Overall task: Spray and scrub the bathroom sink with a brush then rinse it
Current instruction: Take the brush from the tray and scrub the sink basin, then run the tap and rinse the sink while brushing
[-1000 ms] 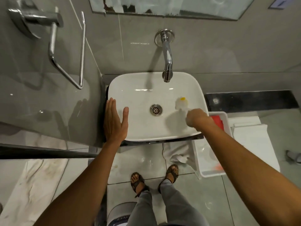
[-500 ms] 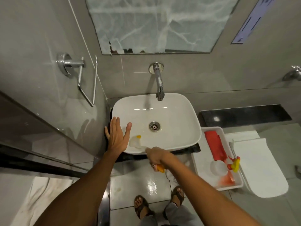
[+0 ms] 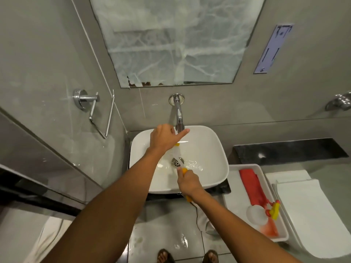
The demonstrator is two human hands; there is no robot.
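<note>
The white sink (image 3: pixel 218 179) sits under a chrome wall tap (image 3: pixel 178 111), and water ripples in the bowl around the drain (image 3: pixel 176 163). My right hand (image 3: pixel 189 184) grips the orange handle of a brush (image 3: pixel 177 154). Its white head lies over the drain, just below the spout. My left hand (image 3: pixel 163 137) is up at the spout's tip. Its index finger stretches out under the tip and the other fingers are curled, with nothing seen in the hand.
A white tray (image 3: pixel 233 168) right of the sink holds a red cloth (image 3: pixel 250 185) and a spray bottle (image 3: pixel 255 213) lying down. A white toilet (image 3: pixel 307 215) is further right. A towel ring (image 3: pixel 102 114) and glass panel are on the left, and the floor is wet.
My left hand left the sink's left rim and rose to the tap's spout. My right hand carried the brush from the front rim to under the tap, and water now ripples in the bowl.
</note>
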